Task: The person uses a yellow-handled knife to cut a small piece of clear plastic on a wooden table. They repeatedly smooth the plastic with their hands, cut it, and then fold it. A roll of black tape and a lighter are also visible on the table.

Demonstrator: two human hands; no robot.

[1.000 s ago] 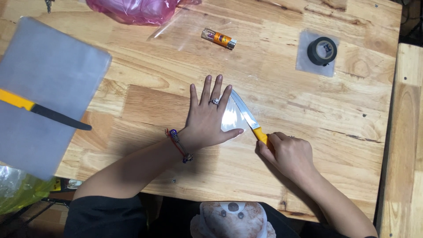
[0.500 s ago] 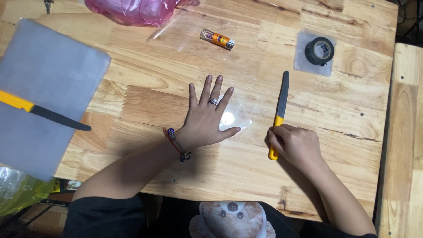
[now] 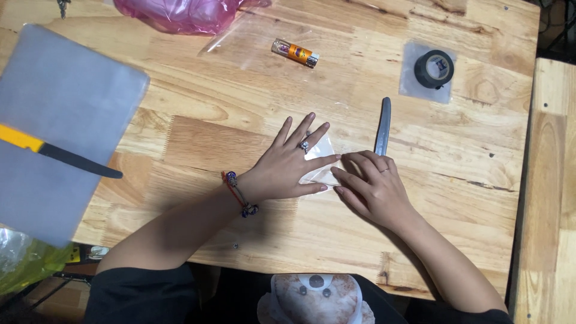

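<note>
Pressing clear plastic piece (image 3: 324, 171) flat, left hand (image 3: 288, 165), right hand (image 3: 372, 186), knife (image 3: 383, 126) beside

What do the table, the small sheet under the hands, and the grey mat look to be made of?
Table: jointed wood planks, grain and knots visible, smooth finish. Sheet: thin clear plastic, seemingly; wood shows through, with glare. Grey mat: matte, probably plastic or rubber.

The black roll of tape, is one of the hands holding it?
No, the black roll of tape lies apart by the table's far right corner, while the left hand and right hand press clear film.
</note>
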